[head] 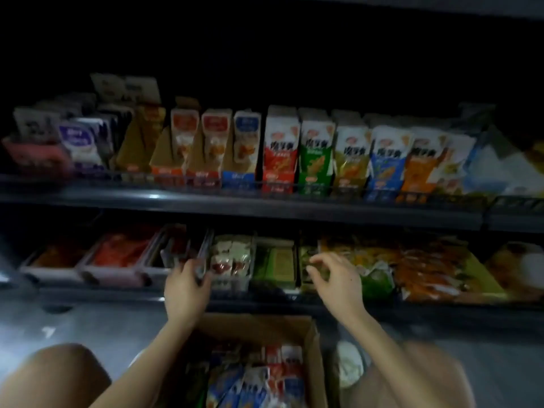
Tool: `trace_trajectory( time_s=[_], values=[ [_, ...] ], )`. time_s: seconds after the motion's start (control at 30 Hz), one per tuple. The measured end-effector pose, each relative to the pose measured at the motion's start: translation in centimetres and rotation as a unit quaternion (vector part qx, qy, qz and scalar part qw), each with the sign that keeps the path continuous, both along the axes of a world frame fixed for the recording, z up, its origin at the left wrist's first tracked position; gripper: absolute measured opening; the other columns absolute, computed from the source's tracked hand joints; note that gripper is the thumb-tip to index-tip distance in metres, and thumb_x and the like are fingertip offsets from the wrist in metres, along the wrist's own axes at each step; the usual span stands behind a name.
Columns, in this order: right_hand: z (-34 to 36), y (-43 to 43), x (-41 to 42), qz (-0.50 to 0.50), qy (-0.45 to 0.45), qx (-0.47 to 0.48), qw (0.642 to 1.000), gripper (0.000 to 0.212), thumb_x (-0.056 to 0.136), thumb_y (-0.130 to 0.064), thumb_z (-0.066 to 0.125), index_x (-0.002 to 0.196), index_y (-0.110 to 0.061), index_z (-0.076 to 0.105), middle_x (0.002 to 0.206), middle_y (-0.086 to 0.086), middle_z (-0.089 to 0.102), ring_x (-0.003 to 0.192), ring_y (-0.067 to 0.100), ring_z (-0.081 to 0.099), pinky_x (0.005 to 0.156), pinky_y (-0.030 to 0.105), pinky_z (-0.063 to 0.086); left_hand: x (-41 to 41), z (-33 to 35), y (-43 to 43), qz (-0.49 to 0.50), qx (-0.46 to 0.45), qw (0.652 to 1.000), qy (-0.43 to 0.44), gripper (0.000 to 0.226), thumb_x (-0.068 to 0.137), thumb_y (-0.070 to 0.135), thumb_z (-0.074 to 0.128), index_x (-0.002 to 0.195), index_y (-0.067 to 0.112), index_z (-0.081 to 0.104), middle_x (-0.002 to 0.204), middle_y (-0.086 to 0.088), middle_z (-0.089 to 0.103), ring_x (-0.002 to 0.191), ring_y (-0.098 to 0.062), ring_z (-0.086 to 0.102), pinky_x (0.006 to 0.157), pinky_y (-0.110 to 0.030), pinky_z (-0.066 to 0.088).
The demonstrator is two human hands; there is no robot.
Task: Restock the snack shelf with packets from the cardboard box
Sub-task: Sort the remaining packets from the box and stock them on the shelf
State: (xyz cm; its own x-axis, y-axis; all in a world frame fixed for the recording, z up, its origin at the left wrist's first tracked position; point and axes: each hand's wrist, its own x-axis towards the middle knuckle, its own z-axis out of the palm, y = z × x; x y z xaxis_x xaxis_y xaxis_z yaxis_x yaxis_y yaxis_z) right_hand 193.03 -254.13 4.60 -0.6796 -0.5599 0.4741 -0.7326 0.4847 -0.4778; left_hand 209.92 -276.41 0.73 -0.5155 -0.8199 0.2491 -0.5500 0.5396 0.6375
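Observation:
An open cardboard box (pixel 312 337) stands on the floor between my knees, holding red, blue and white snack packets (pixel 259 378). On the lower shelf (pixel 265 298), my left hand (pixel 184 285) grips the edge of a clear plastic tray (pixel 203 260) next to a row of white and red packets (pixel 232 260). My right hand (pixel 334 279) hovers over a row of green packets (pixel 309 254) with its fingers loosely curled. Nothing shows in it, and motion blur hides whether it touches them.
The upper shelf (pixel 235 201) carries upright snack boxes (pixel 281 148) in red, green, yellow, blue and orange. Red trays (pixel 117 254) sit at the lower left and loose orange and yellow bags (pixel 418 266) at the lower right. A white object (pixel 348 363) lies on the floor by the box.

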Motion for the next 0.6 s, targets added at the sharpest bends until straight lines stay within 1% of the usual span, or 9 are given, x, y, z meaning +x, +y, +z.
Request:
trace_trajectory(
  time_s=[0.03,0.1,0.17,0.23,0.33,0.4,0.47,0.5,0.6],
  values=[
    [-1.9,-0.1,1.2,0.018,-0.042,0.025,0.999,0.009,0.087,-0.023,0.068,0.093,-0.018,0.069,0.085,-0.009,0.063,0.081,0.01,0.06,0.067,0.019,0.045,2.0,-2.0,0.0,0.011,0.009,1.0,-0.017,0.024,0.083,0.01,0.069,0.105,0.001,0.065,0.097,-0.024,0.064,0.089,-0.044,0.059,0.071,-0.046,0.048],
    [-6.0,-0.4,3.4,0.038,-0.12,0.087,0.988,0.011,0.09,-0.028,0.063,0.097,-0.02,0.068,0.089,-0.011,0.061,0.084,0.008,0.059,0.068,0.016,0.042,6.0,-6.0,0.4,0.038,0.041,0.996,-0.069,0.025,0.086,0.014,0.067,0.108,0.003,0.064,0.103,-0.025,0.062,0.093,-0.045,0.058,0.076,-0.047,0.046],
    [-10.2,-0.5,5.3,0.039,-0.191,0.138,0.971,0.012,0.09,-0.03,0.062,0.099,-0.024,0.066,0.096,-0.011,0.062,0.089,0.008,0.059,0.072,0.019,0.044,9.4,-9.5,0.7,0.062,0.077,0.987,-0.13,0.03,0.089,0.019,0.063,0.115,0.005,0.062,0.111,-0.024,0.06,0.099,-0.045,0.056,0.081,-0.046,0.044],
    [-14.2,-0.4,6.9,0.037,-0.247,0.18,0.951,0.014,0.09,-0.031,0.061,0.102,-0.027,0.065,0.099,-0.012,0.063,0.091,0.007,0.061,0.076,0.023,0.047,12.1,-12.5,1.2,0.077,0.103,0.974,-0.189,0.032,0.09,0.019,0.06,0.119,0.006,0.06,0.113,-0.023,0.06,0.102,-0.043,0.054,0.082,-0.046,0.043],
    [-19.5,-0.1,8.9,0.029,-0.328,0.227,0.917,0.015,0.09,-0.031,0.061,0.104,-0.027,0.064,0.097,-0.011,0.065,0.085,0.005,0.06,0.07,0.018,0.046,14.4,-16.0,1.3,0.095,0.141,0.959,-0.227,0.036,0.09,0.019,0.057,0.124,0.006,0.056,0.117,-0.023,0.059,0.106,-0.042,0.054,0.083,-0.046,0.043],
    [-22.5,-0.1,9.8,0.016,-0.381,0.242,0.892,0.014,0.091,-0.027,0.061,0.103,-0.023,0.065,0.096,-0.006,0.067,0.083,0.009,0.061,0.069,0.021,0.048,14.9,-18.0,1.1,0.101,0.17,0.956,-0.219,0.041,0.092,0.02,0.056,0.131,0.007,0.052,0.126,-0.021,0.057,0.113,-0.041,0.053,0.089,-0.046,0.044],
    [-25.2,-0.4,10.4,-0.004,-0.424,0.247,0.872,0.018,0.09,-0.024,0.062,0.107,-0.019,0.064,0.102,0.002,0.069,0.091,0.019,0.064,0.079,0.034,0.052,15.0,-19.5,1.3,0.104,0.202,0.957,-0.183,0.045,0.095,0.021,0.053,0.138,0.01,0.047,0.133,-0.016,0.056,0.119,-0.037,0.053,0.095,-0.045,0.044],
    [-26.5,-0.6,10.6,-0.012,-0.44,0.25,0.862,0.025,0.089,-0.023,0.063,0.114,-0.016,0.062,0.109,0.005,0.068,0.097,0.023,0.063,0.083,0.035,0.051,15.1,-20.0,1.5,0.105,0.218,0.957,-0.157,0.044,0.097,0.022,0.051,0.14,0.011,0.046,0.135,-0.013,0.056,0.121,-0.034,0.054,0.098,-0.043,0.043],
    [-29.0,-1.6,11.2,-0.016,-0.466,0.276,0.84,0.047,0.09,-0.024,0.064,0.132,-0.012,0.05,0.128,0.009,0.06,0.112,0.026,0.059,0.083,0.026,0.045,15.0,-20.7,2.4,0.111,0.261,0.956,-0.074,0.041,0.1,0.023,0.045,0.141,0.016,0.045,0.133,-0.006,0.058,0.12,-0.023,0.056,0.097,-0.03,0.041]
  ],
)
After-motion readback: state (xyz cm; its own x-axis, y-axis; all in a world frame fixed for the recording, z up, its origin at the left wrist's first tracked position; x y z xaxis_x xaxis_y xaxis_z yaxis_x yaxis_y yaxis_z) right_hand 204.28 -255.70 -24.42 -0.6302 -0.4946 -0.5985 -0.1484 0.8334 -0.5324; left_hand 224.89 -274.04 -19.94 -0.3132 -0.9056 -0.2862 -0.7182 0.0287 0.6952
